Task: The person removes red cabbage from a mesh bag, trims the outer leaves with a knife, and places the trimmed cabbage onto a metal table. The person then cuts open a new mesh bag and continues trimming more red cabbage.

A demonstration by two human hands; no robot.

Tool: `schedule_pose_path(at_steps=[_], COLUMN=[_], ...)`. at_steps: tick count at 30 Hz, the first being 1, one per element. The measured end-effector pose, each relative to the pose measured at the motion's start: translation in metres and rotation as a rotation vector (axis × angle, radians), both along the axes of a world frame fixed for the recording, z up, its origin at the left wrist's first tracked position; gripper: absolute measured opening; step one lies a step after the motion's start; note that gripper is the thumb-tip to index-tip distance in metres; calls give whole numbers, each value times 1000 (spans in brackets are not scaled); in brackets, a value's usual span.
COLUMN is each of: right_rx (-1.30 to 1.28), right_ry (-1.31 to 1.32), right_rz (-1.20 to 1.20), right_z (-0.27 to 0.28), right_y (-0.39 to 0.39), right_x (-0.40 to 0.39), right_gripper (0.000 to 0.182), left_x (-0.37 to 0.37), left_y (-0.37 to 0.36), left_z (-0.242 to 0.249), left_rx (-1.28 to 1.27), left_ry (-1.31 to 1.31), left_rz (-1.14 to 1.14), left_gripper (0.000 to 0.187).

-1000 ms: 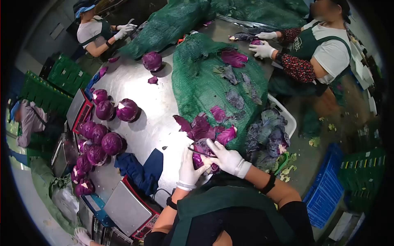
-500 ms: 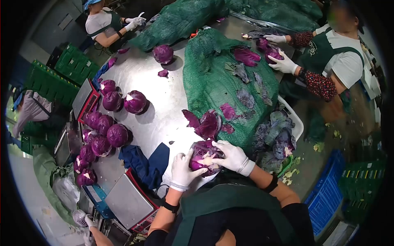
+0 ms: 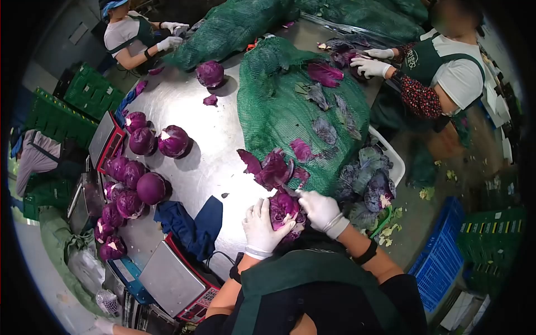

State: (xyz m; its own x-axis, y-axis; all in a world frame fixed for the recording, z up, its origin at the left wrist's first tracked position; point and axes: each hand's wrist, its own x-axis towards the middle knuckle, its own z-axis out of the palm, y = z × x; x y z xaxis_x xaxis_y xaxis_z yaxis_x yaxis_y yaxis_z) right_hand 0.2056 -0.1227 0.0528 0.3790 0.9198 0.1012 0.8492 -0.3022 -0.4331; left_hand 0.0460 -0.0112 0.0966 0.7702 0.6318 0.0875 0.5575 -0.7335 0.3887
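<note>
White lettering (image 3: pixel 411 58) on a co-worker's green apron (image 3: pixel 429 71) is too small to read. Green netting (image 3: pixel 265 111) with loose purple leaves (image 3: pixel 325 75) lies on the worktop (image 3: pixel 220 137) just beyond the red cabbage (image 3: pixel 282 207), held between both hands. The left hand's (image 3: pixel 262 228) grip clamps its side; the right hand (image 3: pixel 320 210) meets its other side, its grip's closure unclear.

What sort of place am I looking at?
Probably a vegetable trimming or packing room: round purple cabbages on a shiny metal table, a red weighing scale with a flat grey plate, and stacked green plastic crates.
</note>
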Motion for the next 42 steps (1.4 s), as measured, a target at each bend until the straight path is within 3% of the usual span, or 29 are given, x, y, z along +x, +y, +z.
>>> schedule_pose_path(at_steps=[1,2,3,5,7,10,12,15,21,23,24,26,27,28,29,31,32,34,35,36,37,39,40,42], right_rx=[233,143,-82,-73,-19,94,49,-151,-90,-62,343,106,55,-134,-97,-157,-166,72,24,345,315,5,0,105], right_ry=[42,336,762,392,461,497,486,442,328,345,130,538,568,892,985,1098,1102,935,811,617,488,246,242,146], right_rz=[-9,-85,-329,-361,-317,-151,-89,-109,-48,-43,77,-352,-386,-486,-483,-505,-504,-416,-335,-107,62,68,60,72], right_z=[-7,-20,-16,-28,-16,15,18,25,15,17,-24,-31,-68,-49,-57,-66,-54,-16,18,19,19,43,40,25], right_y=[1,-4,-9,-18,-19,-9,-4,4,11,11,11,3,-7,-14,-20,-22,-20,-14,-9,-3,-2,-1,2,12], right_x=[17,36,51,61,42,-1,-28,-50,-32,-26,-15,12,27,35,40,46,40,25,15,2,-5,-30,-29,-21], right_gripper=[24,28,35,40,43,48,52,57,53,42,32,24,27,29,32,40,40,53,65,72,77,57,57,26], left_x=[-3,-8,-17,-32,-37,-46,-39,-29,-22,-21,-23,-36,-46,-56,-63,-74,-74,-67,-63,-59,-52,-34,-25,-24], left_y=[2,7,16,36,48,48,34,21,13,15,16,17,20,27,25,19,15,9,6,4,2,-2,-4,-4], left_z=[2,5,-5,-11,4,-28,-40,-18,-17,-18,-19,-24,-29,-46,-46,-46,-43,-48,-51,-54,-47,-12,4,4], left_rx=[-21,-167,-152,-488,-612,-447,-333,-386,-335,-345,-358,-365,-376,-343,-341,-772,-788,-762,-735,-682,-687,-345,-397,-345], left_ry=[0,-70,-103,-106,73,16,-219,-25,6,-19,-39,-82,-116,-257,-257,-460,-447,-398,-344,-252,-252,-42,-21,-1], left_rz=[-23,-40,-53,46,168,108,116,168,209,192,186,155,125,-5,-3,42,52,78,88,100,91,-25,-51,-85], left_gripper=[81,79,79,80,79,83,87,84,81,80,79,78,77,78,78,82,87,89,91,94,94,96,98,97])
